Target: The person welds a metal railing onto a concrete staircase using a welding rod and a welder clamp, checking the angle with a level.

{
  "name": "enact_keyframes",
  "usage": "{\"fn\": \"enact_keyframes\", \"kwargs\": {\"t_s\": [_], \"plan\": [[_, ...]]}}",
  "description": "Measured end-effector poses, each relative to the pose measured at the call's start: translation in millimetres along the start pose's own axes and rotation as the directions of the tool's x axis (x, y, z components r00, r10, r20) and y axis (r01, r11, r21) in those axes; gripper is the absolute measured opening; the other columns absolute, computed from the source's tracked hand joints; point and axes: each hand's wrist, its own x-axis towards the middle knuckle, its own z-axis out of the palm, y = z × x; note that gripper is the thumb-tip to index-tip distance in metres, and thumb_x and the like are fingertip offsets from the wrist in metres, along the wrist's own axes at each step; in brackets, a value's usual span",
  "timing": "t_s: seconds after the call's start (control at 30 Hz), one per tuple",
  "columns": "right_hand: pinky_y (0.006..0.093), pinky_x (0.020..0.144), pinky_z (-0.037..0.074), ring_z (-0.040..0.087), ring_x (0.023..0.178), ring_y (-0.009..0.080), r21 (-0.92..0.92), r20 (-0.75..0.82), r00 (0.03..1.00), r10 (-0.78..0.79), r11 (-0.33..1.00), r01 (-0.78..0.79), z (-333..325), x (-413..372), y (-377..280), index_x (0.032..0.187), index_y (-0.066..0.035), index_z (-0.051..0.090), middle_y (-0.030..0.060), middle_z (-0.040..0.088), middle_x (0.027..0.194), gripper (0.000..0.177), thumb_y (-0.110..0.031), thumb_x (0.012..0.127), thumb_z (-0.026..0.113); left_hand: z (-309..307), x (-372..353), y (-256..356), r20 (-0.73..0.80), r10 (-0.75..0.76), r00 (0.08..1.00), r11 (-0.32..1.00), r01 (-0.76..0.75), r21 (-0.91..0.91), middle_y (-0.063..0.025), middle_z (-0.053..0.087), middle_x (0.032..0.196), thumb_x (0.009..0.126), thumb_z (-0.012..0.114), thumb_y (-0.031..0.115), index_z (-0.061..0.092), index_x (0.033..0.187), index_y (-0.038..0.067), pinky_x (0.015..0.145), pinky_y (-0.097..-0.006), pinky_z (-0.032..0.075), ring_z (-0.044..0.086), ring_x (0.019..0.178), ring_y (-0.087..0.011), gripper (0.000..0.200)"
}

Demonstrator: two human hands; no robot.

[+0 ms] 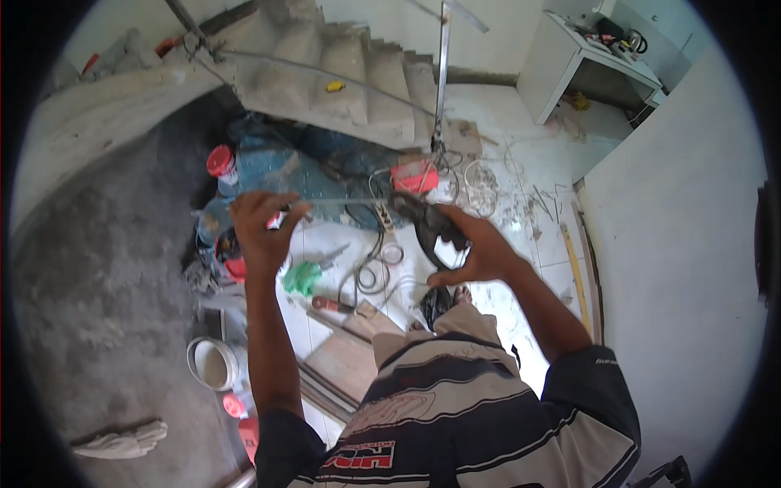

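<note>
My left hand (262,229) is raised at left centre, its thumb and fingers pinching one end of a thin pale strip (342,201). The strip runs level across to the dark head of a pair of pliers (425,228). Around the pliers' handles is my right hand (486,250), with the handles spread apart. Whether the jaws touch the strip is too small to tell, and so is what the strip is made of.
Below lie a green plastic bag (303,278), coiled cable (370,281), a red-handled tool (332,305) and boards (342,362). A bucket (213,363) stands left. Beyond are a red-lidded tub (221,163), a red box (413,175) and concrete stairs (342,73). A white wall (683,211) bounds the right.
</note>
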Motion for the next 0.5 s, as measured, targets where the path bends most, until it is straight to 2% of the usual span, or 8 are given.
{"fn": "enact_keyframes", "kwargs": {"t_s": [0.1, 0.17, 0.27, 0.3, 0.37, 0.4, 0.47, 0.5], "plan": [[0.0285, 0.066, 0.048, 0.055, 0.072, 0.0135, 0.170, 0.031, 0.992, 0.125, 0.977, -0.129, 25.3, -21.7, 10.3, 0.146, -0.008, 0.041, 0.0035, 0.060, 0.091, 0.110, -0.041, 0.057, 0.097, 14.2, 3.5, 7.2, 0.016, 0.051, 0.999, 0.998, -0.051, 0.031, 0.0003, 0.066, 0.085, 0.067, 0.089, 0.024, 0.076, 0.088, 0.016, 0.099, -0.0438, 0.038, 0.060, 0.086, -0.0201, 0.025], [0.0284, 0.068, 0.048, 0.055, 0.076, 0.0133, 0.301, -0.020, 0.992, 0.125, 0.947, -0.113, 38.3, -36.8, 16.7, 0.147, -0.006, 0.040, 0.0042, 0.059, 0.095, 0.108, -0.041, 0.062, 0.096, 33.0, 3.6, 8.9, 0.051, 0.036, 0.998, 0.998, -0.039, 0.045, 0.0012, 0.067, 0.091, 0.068, 0.089, 0.026, 0.076, 0.089, 0.018, 0.110, -0.0488, 0.032, 0.062, 0.097, -0.0207, 0.027], [0.0287, 0.070, 0.049, 0.057, 0.079, 0.0149, 0.341, -0.112, 0.984, 0.135, 0.936, -0.090, 54.1, -52.4, 33.1, 0.146, -0.004, 0.040, 0.0062, 0.060, 0.101, 0.104, -0.042, 0.065, 0.094, 65.4, 10.8, 13.2, 0.116, 0.046, 0.992, 0.999, -0.046, 0.000, 0.0015, 0.069, 0.102, 0.068, 0.088, 0.028, 0.075, 0.096, 0.019, 0.113, -0.0521, 0.030, 0.062, 0.110, -0.0222, 0.032], [0.0287, 0.071, 0.050, 0.058, 0.078, 0.0153, 0.332, -0.203, 0.965, 0.166, 0.939, -0.092, 57.4, -54.3, 39.6, 0.146, -0.004, 0.040, 0.0065, 0.061, 0.100, 0.104, -0.042, 0.065, 0.094, 75.2, 13.3, 9.5, 0.156, 0.094, 0.983, 0.996, -0.094, -0.002, -0.0043, 0.067, 0.116, 0.072, 0.087, 0.029, 0.072, 0.111, 0.016, 0.112, -0.0528, 0.033, 0.058, 0.120, -0.0275, 0.044], [0.0295, 0.075, 0.052, 0.062, 0.085, 0.0163, 0.303, -0.335, 0.908, 0.251, 0.941, -0.148, 58.8, -56.7, 59.2, 0.146, -0.004, 0.040, 0.0079, 0.062, 0.106, 0.103, -0.039, 0.066, 0.094, 94.5, 29.7, 15.8, 0.136, 0.074, 0.988, 0.992, -0.059, -0.113, -0.0077, 0.065, 0.121, 0.074, 0.086, 0.028, 0.069, 0.118, 0.014, 0.111, -0.0516, 0.036, 0.058, 0.121, -0.0303, 0.049], [0.0303, 0.081, 0.053, 0.063, 0.093, 0.0165, 0.113, -0.541, 0.833, 0.118, 0.991, -0.066, 65.2, -57.8, 84.3, 0.142, -0.004, 0.042, 0.0077, 0.062, 0.110, 0.093, -0.030, 0.069, 0.093, 104.8, 40.2, 17.0, 0.120, 0.035, 0.992, 0.976, -0.009, -0.218, -0.0112, 0.063, 0.125, 0.076, 0.085, 0.027, 0.066, 0.124, 0.012, 0.109, -0.0505, 0.039, 0.057, 0.122, -0.0331, 0.054], [0.0304, 0.086, 0.051, 0.061, 0.098, 0.0158, 0.562, -0.523, 0.711, 0.470, 0.817, -0.127, 54.1, -49.8, 94.0, 0.135, -0.003, 0.044, 0.0065, 0.061, 0.110, 0.079, -0.019, 0.073, 0.089, 129.3, 62.1, 5.3, 0.151, 0.062, 0.987, 0.978, -0.029, -0.208, -0.0163, 0.060, 0.130, 0.079, 0.083, 0.023, 0.062, 0.130, 0.009, 0.106, -0.0463, 0.043, 0.057, 0.121, -0.0360, 0.057], [0.0288, 0.083, 0.049, 0.059, 0.091, 0.0131, 0.628, -0.659, 0.600, 0.453, 0.771, 0.106, 46.2, -35.7, 98.6, 0.130, -0.002, 0.044, 0.0040, 0.059, 0.103, 0.067, -0.010, 0.076, 0.084, 143.2, 76.7, -1.7, 0.192, 0.037, 0.981, 0.968, 0.012, -0.251, -0.0163, 0.060, 0.129, 0.080, 0.083, 0.022, 0.062, 0.130, 0.009, 0.105, -0.0451, 0.044, 0.057, 0.121, -0.0360, 0.056]]}}
